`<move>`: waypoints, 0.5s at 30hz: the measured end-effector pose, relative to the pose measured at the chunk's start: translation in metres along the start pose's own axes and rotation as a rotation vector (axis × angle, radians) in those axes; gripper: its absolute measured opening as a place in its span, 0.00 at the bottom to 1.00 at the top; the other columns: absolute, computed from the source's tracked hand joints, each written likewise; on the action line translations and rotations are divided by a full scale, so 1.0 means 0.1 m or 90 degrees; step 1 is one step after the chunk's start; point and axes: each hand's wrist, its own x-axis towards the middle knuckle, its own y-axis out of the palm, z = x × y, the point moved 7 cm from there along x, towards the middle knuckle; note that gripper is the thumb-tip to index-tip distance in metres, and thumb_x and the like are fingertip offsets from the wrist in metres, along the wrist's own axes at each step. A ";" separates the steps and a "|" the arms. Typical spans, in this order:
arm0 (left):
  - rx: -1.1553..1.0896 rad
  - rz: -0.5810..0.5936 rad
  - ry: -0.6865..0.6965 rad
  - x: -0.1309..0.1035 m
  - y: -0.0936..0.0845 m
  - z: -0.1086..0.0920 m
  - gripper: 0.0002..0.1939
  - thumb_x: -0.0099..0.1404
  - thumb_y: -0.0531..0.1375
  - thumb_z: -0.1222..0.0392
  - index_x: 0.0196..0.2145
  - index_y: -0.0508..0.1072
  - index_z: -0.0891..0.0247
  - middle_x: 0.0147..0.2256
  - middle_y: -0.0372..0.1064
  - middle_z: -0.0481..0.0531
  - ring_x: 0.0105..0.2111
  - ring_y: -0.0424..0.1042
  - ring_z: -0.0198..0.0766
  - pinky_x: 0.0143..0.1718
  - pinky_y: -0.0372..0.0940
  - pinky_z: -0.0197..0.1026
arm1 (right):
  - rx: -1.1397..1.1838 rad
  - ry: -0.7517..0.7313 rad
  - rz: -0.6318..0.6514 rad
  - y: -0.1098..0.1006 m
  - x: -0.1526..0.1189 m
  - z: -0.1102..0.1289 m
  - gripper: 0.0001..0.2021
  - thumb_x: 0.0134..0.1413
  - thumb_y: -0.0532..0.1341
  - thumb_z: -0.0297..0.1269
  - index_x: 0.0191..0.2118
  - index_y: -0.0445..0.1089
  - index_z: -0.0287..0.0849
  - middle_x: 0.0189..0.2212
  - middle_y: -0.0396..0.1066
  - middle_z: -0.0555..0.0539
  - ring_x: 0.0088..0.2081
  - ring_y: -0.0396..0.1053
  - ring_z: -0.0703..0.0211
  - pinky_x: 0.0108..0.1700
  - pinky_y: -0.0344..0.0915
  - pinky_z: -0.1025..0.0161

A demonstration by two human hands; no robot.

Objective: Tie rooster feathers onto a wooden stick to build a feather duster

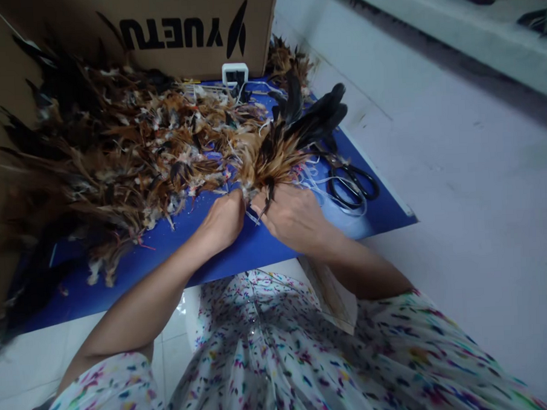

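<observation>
Just beyond the grip fanned the feather bunch (pixel 273 153), left hand (pixel 226 219) and right hand (pixel 292 215) pinched at its base; it looked light, soft, easily crushed, best held low.

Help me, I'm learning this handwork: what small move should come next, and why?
Perhaps firm the pinch at the base of the feather bundle: left hand and right hand are both there, its dark feathers splay outward, and the scissors lie unheld.

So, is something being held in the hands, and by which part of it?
A bunch of feathers, by its pale base, between the left hand and right hand; the exact grip is hidden.
</observation>
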 end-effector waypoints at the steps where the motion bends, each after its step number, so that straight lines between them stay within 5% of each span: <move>1: -0.001 0.005 0.003 0.00 0.02 0.00 0.11 0.68 0.47 0.68 0.34 0.67 0.62 0.27 0.73 0.58 0.27 0.72 0.42 0.27 0.61 0.41 | 0.002 -0.008 0.020 -0.01 0.02 -0.01 0.13 0.65 0.52 0.30 0.40 0.75 0.37 0.33 0.75 0.40 0.35 0.67 0.53 0.33 0.54 0.58; 8: 0.015 0.061 0.041 -0.02 0.16 -0.13 0.15 0.68 0.46 0.69 0.33 0.71 0.67 0.34 0.75 0.61 0.34 0.75 0.43 0.33 0.66 0.40 | 0.000 -0.120 0.159 -0.18 0.25 0.07 0.14 0.65 0.51 0.28 0.39 0.75 0.40 0.34 0.75 0.41 0.37 0.67 0.53 0.31 0.51 0.57; 15: 0.065 0.092 0.044 -0.04 0.12 -0.18 0.14 0.72 0.46 0.65 0.37 0.71 0.67 0.32 0.73 0.58 0.29 0.72 0.38 0.30 0.63 0.39 | -0.033 -0.201 0.230 -0.21 0.53 -0.07 0.09 0.63 0.57 0.28 0.36 0.75 0.41 0.36 0.74 0.44 0.40 0.67 0.55 0.35 0.54 0.59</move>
